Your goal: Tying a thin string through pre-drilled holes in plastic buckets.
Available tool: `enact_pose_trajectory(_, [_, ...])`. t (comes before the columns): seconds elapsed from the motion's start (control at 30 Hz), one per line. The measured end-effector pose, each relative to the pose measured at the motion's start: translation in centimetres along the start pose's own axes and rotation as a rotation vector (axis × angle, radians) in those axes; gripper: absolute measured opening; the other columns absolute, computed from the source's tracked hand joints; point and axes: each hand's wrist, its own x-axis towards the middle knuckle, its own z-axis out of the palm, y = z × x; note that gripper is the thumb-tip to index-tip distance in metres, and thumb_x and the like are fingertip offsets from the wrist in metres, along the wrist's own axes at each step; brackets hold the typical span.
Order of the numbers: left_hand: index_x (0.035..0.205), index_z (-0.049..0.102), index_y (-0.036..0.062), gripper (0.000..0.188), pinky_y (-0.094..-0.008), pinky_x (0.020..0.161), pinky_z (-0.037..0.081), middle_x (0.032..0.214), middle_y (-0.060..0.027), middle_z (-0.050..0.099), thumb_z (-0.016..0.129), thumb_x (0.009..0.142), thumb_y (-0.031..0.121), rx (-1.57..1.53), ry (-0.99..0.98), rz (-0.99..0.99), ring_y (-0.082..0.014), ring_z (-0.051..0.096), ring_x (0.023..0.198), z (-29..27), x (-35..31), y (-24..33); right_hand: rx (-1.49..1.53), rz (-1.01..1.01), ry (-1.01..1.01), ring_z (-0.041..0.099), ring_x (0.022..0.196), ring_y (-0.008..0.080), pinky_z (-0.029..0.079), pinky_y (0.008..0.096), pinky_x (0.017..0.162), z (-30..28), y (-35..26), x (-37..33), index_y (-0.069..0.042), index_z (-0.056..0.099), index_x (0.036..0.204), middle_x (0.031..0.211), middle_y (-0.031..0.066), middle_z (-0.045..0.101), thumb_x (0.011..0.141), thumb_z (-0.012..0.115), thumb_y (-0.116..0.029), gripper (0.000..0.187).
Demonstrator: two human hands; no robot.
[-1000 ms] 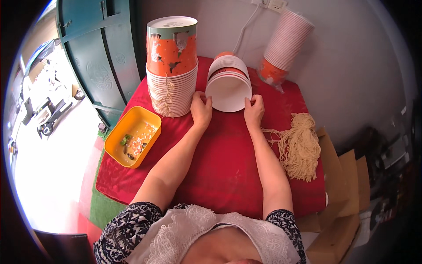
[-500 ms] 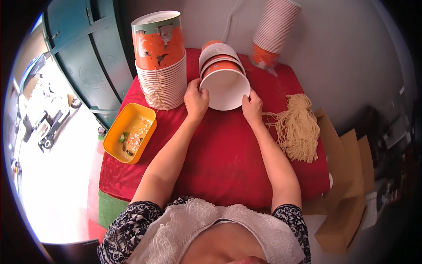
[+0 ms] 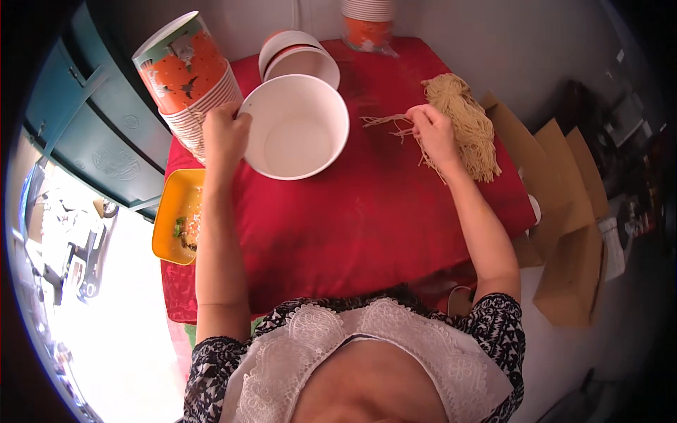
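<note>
My left hand [image 3: 224, 137] is closed on the left rim of a paper bucket [image 3: 296, 127], whose white inside faces me. Off to the right, my right hand [image 3: 435, 137] pinches a few thin beige strings [image 3: 384, 121], their loose ends trailing left over the cloth. These lead from a thick bundle of beige string [image 3: 469, 134] beside that hand. Right behind the held bucket, more white-lined paper buckets [image 3: 305, 65] lie on their sides. A tall nested stack of orange-printed buckets [image 3: 185, 74] stands beside my left hand, string hanging on its rims.
A yellow plastic tray [image 3: 163, 218] with small bits in it sits at the left, partly behind my left forearm. Another bucket stack [image 3: 367, 32] stands at the back. Red cloth [image 3: 338, 225] covers the table. Open cardboard boxes [image 3: 564, 204] are at the right, a green metal door [image 3: 106, 134] at the left.
My right hand has left the bucket's rim and moved right to take hold of strings. My left hand has drawn the bucket left, apart from those behind it. The view has shifted.
</note>
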Motion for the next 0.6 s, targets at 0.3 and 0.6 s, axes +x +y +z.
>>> enact_pose_trajectory(0.3, [0.076,0.066,-0.0076,0.02,-0.034,0.052,0.043,0.056,-0.0091,0.058,0.053,0.075,0.008,-0.094,-0.183,-0.14,-0.0158,0.055,0.052,-1.2,-1.9,-1.3,-0.257,0.022,-0.051,0.049,0.068,0.0043,0.04,0.0216,0.059,-5.3,0.9,-2.2,0.0,0.064,0.088,0.075,-0.0031,0.055,0.091,0.061,-0.01,0.01])
enact_pose_trajectory(0.6, [0.102,0.07,0.003,0.025,-0.0332,0.069,0.052,0.081,-0.0134,0.07,0.063,0.087,0.022,0.257,0.296,0.0,-0.0202,0.066,0.069,-2.4,-2.6,1.6,-0.512,-0.074,-0.223,0.06,0.082,0.0254,0.048,0.0365,0.073,-3.5,0.5,-2.5,0.0,0.065,0.087,0.087,0.0103,0.062,0.085,0.062,-0.008,0.008])
